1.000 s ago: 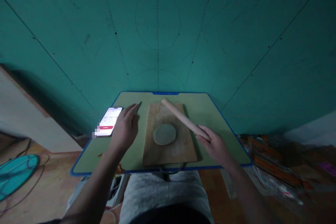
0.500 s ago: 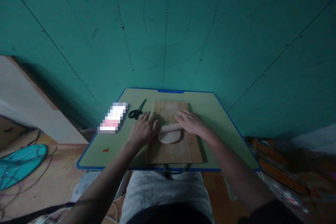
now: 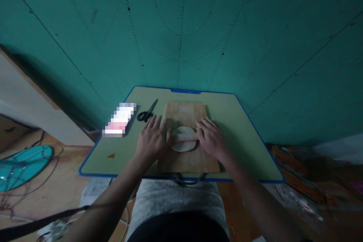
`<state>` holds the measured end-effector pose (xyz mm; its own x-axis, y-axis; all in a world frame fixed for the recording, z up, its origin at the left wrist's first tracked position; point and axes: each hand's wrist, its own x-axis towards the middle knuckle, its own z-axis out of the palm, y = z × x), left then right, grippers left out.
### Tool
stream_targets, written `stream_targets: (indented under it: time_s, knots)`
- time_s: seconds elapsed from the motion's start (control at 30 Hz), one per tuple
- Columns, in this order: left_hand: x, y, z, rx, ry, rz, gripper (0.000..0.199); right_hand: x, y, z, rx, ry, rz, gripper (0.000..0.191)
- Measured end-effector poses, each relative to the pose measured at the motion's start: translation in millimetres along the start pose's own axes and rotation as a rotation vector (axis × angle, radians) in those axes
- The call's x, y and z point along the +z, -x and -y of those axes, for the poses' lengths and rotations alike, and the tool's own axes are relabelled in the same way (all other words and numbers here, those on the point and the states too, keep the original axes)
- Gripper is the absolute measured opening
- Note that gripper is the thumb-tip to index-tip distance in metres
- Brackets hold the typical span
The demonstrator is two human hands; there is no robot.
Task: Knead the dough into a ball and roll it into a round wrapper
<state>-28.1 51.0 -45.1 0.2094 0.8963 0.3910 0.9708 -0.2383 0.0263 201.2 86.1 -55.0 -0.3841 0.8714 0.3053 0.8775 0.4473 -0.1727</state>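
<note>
Pale round disc, apparently dough: a flat piece (image 3: 183, 146) lying on the light-brown rectangular wooden board (image 3: 188, 164), a little toward the person's left of the board's middle.
Pale slender wooden rolling pin: the pin (image 3: 184, 137) lies crosswise over the disc, touching it, with a strip of dough showing on the far side and another on the near side.
Stage of the flattening: judged to be under way, since the disc is already broad, thin and near-round, while the pin rests upon it. Whether its thickness is even or final cannot be told.
Remaining work: the disc appears uncut and unfolded; any further thinning would have to be judged from its edge, too small here to read.
Left hand: the bare left hand (image 3: 153, 138) lies palm down over the pin's left end, fingers extended forward and slightly apart, not visibly wrapped around the wood.
Right hand: the bare right hand (image 3: 211, 136) covers the opposite end, fingers stretched forward and gently bent, pressing rather than clasping, by appearance; the palm's underside is hidden.
Black-handled scissors with dark blades: the tool (image 3: 146, 114) lies just beyond the left fingertips, on the pale-green, blue-edged tabletop (image 3: 238, 121), beside the board.
</note>
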Motion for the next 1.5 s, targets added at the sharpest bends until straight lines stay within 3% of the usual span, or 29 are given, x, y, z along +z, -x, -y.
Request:
stream_targets:
  time_s: [0.37, 0.53, 0.67, 0.97, 1.17, 1.3, 1.5]
  knots:
    - [-11.6, 60.7, -19.7, 0.085, 0.063, -0.025, 0.052, -11.1, 60.4, 6.1, -0.099, -0.087, -0.016, 0.056]
    - [-13.6, 75.6, -20.9, 0.135, 0.045, 0.005, 0.057, -13.5, 72.8, 6.0, -0.101, -0.077, 0.009, 0.06]
    - [-11.4, 60.4, -15.6, 0.134, 0.039, 0.025, 0.06, -11.9, 54.9, 1.0, -0.091, -0.074, 0.074, 0.062]
    - [1.5, -17.6, -3.6, -0.043, -0.042, 0.05, 0.061, 3.5, -29.2, -10.1, 0.107, -0.088, 0.237, 0.061]
    - [13.9, -50.2, 7.9, -0.138, -0.013, 0.087, 0.062, 15.1, -69.2, -18.9, 0.209, -0.124, 0.29, 0.057]
    - [14.1, -47.9, 8.2, -0.15, -0.016, 0.054, 0.055, 15.6, -62.9, -17.8, 0.154, -0.071, 0.195, 0.05]
    - [0.7, -4.2, -8.5, -0.041, 0.016, -0.017, 0.048, -2.0, 0.7, 0.7, 0.009, -0.007, 0.066, 0.051]
